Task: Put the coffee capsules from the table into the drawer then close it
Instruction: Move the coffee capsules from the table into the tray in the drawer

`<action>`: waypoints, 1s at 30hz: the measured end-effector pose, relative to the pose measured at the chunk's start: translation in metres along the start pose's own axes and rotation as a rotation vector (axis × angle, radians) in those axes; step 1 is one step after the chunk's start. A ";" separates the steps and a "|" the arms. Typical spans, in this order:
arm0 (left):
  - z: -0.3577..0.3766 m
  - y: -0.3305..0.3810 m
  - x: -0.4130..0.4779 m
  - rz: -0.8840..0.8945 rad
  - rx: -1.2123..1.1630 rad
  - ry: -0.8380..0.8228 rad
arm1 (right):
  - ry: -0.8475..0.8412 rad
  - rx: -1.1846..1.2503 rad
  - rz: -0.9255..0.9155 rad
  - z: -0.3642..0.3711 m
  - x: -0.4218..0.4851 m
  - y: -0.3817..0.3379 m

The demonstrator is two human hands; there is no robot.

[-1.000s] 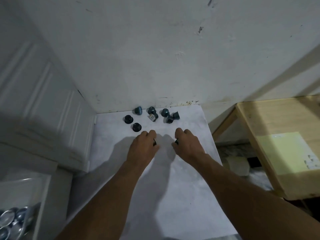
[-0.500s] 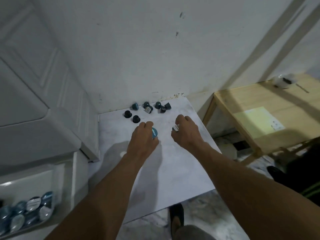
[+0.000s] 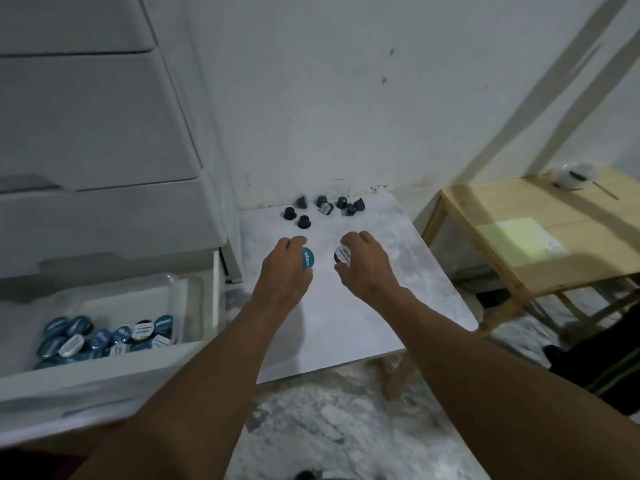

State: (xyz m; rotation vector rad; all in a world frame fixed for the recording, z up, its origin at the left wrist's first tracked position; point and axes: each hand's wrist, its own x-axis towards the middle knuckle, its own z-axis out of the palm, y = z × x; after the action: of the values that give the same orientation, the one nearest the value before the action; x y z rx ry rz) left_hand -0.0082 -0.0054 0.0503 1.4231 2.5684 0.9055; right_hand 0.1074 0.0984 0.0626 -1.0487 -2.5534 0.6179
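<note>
eight or so dark coffee capsules [image 3: 303, 222] left on the white tabletop [image 3: 363, 323], bunched at its far edge near the wall [image 3: 346, 98], some upright, some tipped over; exact count unclear in the overlapping right-hand bunch.

two more up off the surface: a blue-lidded capsule [image 3: 307, 259] pinched in the left hand [image 3: 282, 271], a black-and-white-lidded capsule [image 3: 342, 256] pinched in the right hand [image 3: 363, 271], both lids turned toward the camera. fingers [image 3: 294, 241] and thumb curled round each one, not spread. both hands over the middle of the tabletop, near each other but apart.

open white drawer [image 3: 104, 379] at lower left, part of a plastic drawer unit [image 3: 104, 133] with closed fronts above it, well apart from both hands. inside, a heap of stored capsules [image 3: 104, 337] toward the front, blue and pale lids mostly up, with bare floor behind the heap.

reads as past the halfway mark: seemingly more capsules in the drawer than on the tabletop. looks like the carry step, with two in hand and the drop into the drawer not yet made.

left to do, by this reading: swing both hands left and down over the drawer, let go, return for the far bunch, likely about four trips at two per trip, then push the drawer front shut. closing not begun.

off to the right, a bare wooden table [image 3: 519, 244], no part of the job.
</note>
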 end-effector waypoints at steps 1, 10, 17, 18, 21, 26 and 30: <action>-0.007 -0.001 -0.004 -0.016 -0.030 0.024 | -0.001 0.020 -0.021 0.000 -0.001 -0.007; -0.061 -0.040 -0.070 -0.275 -0.182 0.219 | -0.033 0.189 -0.154 0.023 -0.032 -0.068; -0.112 -0.102 -0.111 -0.295 -0.127 0.317 | -0.080 0.227 -0.282 0.058 -0.056 -0.144; -0.120 -0.112 -0.113 -0.291 -0.123 0.325 | -0.075 0.225 -0.279 0.063 -0.056 -0.156; -0.146 -0.143 -0.115 -0.256 -0.097 0.316 | -0.051 0.232 -0.243 0.082 -0.056 -0.191; -0.192 -0.204 -0.128 -0.258 -0.080 0.234 | -0.073 0.208 -0.229 0.136 -0.061 -0.260; -0.215 -0.244 -0.137 -0.287 -0.062 0.171 | -0.098 0.166 -0.250 0.170 -0.070 -0.300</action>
State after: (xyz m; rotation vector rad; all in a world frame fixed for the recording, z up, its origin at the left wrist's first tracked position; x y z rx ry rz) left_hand -0.1848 -0.3107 0.0703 0.9647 2.7417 1.0881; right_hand -0.0945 -0.1898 0.0577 -0.6464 -2.6060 0.8112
